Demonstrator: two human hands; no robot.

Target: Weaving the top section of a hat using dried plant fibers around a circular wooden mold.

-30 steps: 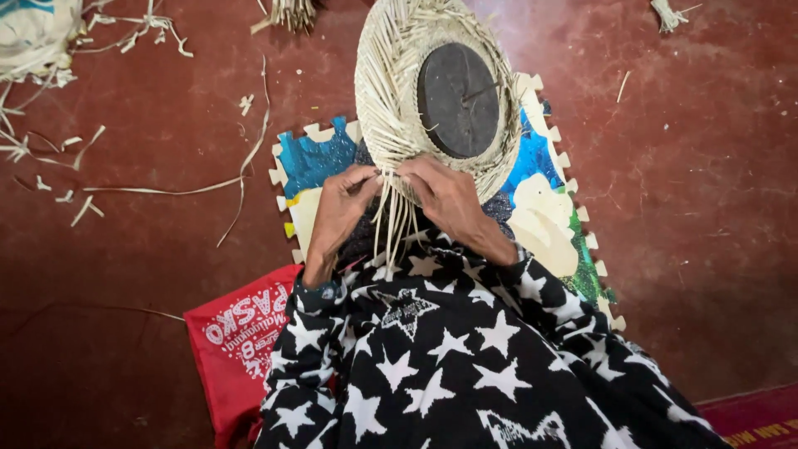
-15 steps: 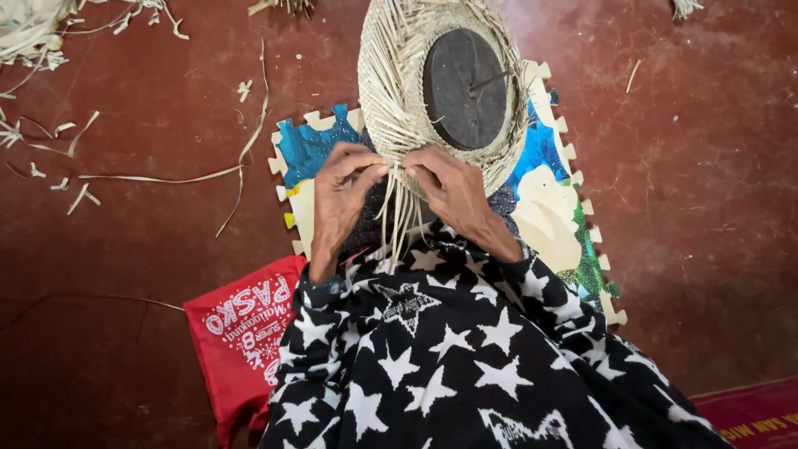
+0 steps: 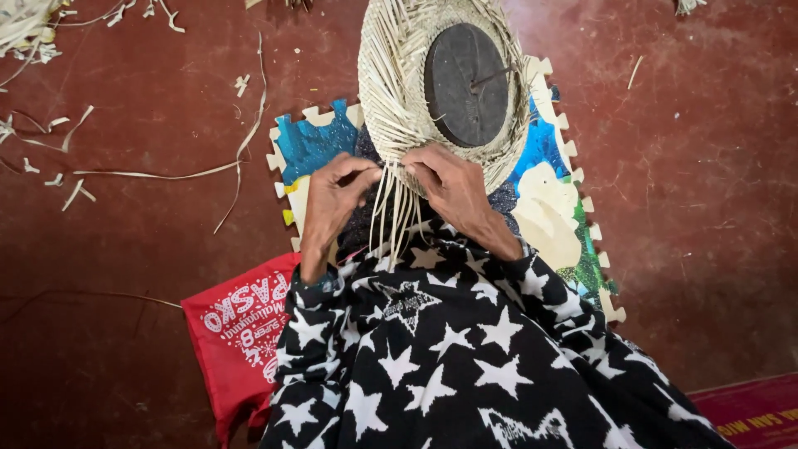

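From the head view we look straight down at a half-woven straw hat (image 3: 391,91) held upright above the lap, its pale weave wrapped round a dark round block (image 3: 465,83) that fills the crown. The hat sits over a foam puzzle mat (image 3: 312,145) printed in blue, white and green, which lies on the red floor (image 3: 706,208).

Our left hand (image 3: 337,199) is at the hat's lower edge, fingers curled in and pinching a few loose straw strands (image 3: 391,216) that hang down from the brim. Our right hand (image 3: 445,187) is just beside it, touching the same edge, fingers bent tight round the weave and strands there. The two hands nearly meet, with the hanging strands between them. Both are closed on straw, neither is spread wide.

Both forearms wear black sleeves with white stars (image 3: 432,357), and the same cloth covers the lap below.

A red bag (image 3: 237,333) with white print lies on the floor at our left, partly under the sleeve. Straw scraps (image 3: 158,175) are scattered across the floor to the far left, well apart from the hat, with a pale heap (image 3: 21,25) in the top left corner.
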